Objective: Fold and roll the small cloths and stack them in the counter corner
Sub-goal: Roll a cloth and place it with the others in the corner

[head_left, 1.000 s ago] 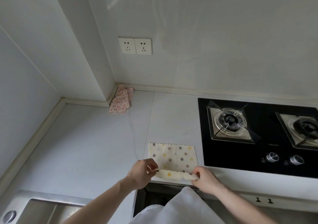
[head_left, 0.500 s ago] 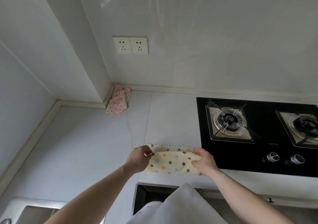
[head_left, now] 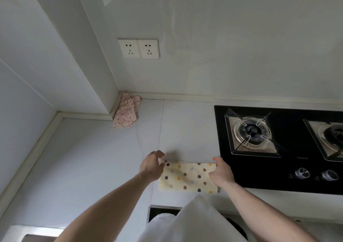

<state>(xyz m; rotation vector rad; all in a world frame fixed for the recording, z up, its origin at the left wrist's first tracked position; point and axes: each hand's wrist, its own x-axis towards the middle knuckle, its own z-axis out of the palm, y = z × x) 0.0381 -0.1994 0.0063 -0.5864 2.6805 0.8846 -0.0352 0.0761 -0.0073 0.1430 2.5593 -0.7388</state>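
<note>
A cream cloth with coloured dots (head_left: pixel 188 176) lies folded in half on the white counter (head_left: pixel 92 158), just left of the hob. My left hand (head_left: pixel 151 166) pinches its far left corner. The far right corner is pinched by my right hand (head_left: pixel 221 172). The doubled edges line up along the far side. A pink spotted cloth (head_left: pixel 126 113) lies loosely bunched in the counter corner against the wall, well beyond both hands.
A black gas hob (head_left: pixel 278 148) with two burners and two knobs (head_left: pixel 315 174) borders the cloth on the right. A double wall socket (head_left: pixel 139 48) is above the corner. A sink rim (head_left: pixel 22 232) shows at bottom left. My white garment (head_left: pixel 189 223) hangs at the counter's front edge.
Both hands lifted the cloth's near edge and carried it away from me onto the far edge, folding the cloth in half. The pink cloth has not moved.
</note>
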